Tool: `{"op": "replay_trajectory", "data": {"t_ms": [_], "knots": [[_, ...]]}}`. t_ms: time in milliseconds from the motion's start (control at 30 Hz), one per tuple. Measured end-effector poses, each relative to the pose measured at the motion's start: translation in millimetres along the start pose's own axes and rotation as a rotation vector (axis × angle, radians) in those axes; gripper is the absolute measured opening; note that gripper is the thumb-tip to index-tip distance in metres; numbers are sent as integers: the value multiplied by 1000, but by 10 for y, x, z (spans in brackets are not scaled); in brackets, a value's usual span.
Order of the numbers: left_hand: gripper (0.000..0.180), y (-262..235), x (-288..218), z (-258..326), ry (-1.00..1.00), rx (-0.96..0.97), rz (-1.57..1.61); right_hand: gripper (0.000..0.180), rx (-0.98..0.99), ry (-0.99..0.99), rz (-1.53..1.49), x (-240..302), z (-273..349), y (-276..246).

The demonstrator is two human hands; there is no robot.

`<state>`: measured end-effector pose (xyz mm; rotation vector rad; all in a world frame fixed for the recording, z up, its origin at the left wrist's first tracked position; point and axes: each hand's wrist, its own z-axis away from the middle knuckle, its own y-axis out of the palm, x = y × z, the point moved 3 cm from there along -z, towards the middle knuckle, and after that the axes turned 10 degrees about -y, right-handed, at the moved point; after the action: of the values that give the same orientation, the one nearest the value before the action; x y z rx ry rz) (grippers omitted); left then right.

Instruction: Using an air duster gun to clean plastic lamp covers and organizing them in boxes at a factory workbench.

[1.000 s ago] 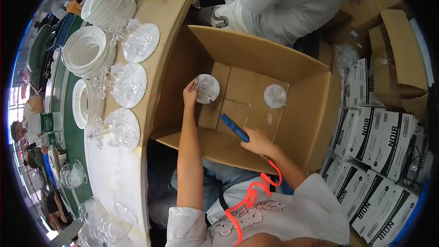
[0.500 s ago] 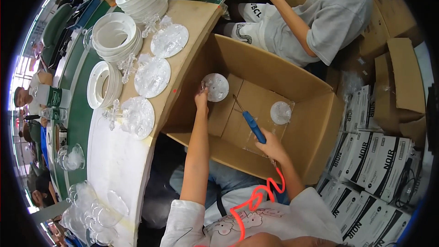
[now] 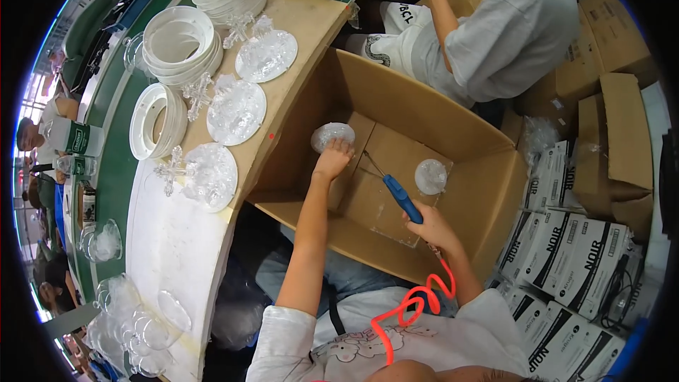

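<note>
Inside a large open cardboard box (image 3: 488, 201), my left hand (image 3: 334, 160) grips the near rim of a clear round plastic disc (image 3: 327, 132), which is tilted near the box's left wall. Its thumb is mostly hidden. My right hand (image 3: 433, 226) is wrapped around the blue handle of an air blow gun (image 3: 402, 198). The gun's thin metal nozzle points up and left, toward the disc but apart from it. A red coiled hose (image 3: 414, 297) runs from the handle down across my shirt. Another clear disc (image 3: 431, 176) lies on the box floor at the right.
On the table to the left stand stacks of white rings (image 3: 177, 42) and several clear round parts (image 3: 237, 113). Clear plastic pieces (image 3: 145, 325) lie at the near end. A co-worker (image 3: 513, 28) sits beyond the box. Printed cartons (image 3: 573, 262) are stacked at right.
My left hand has shifted right and slightly down, now over the disc's near edge, and the disc has tilted. The blow gun in my right hand has moved slightly right and down.
</note>
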<state>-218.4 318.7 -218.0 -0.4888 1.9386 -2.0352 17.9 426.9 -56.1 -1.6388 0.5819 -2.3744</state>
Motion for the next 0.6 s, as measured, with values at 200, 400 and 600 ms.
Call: {"op": "replay_trajectory", "data": {"t_ms": [200, 400, 600], "knots": [[27, 60, -39, 14, 66, 68, -148, 24, 38, -27, 68, 68, -212, 10], [32, 76, -313, -59, 236, 12, -212, 28, 55, -49, 167, 134, -320, 42], [32, 110, -315, -22, 279, 129, -275, 31, 74, -12, 235, 55, -212, 12]]}}
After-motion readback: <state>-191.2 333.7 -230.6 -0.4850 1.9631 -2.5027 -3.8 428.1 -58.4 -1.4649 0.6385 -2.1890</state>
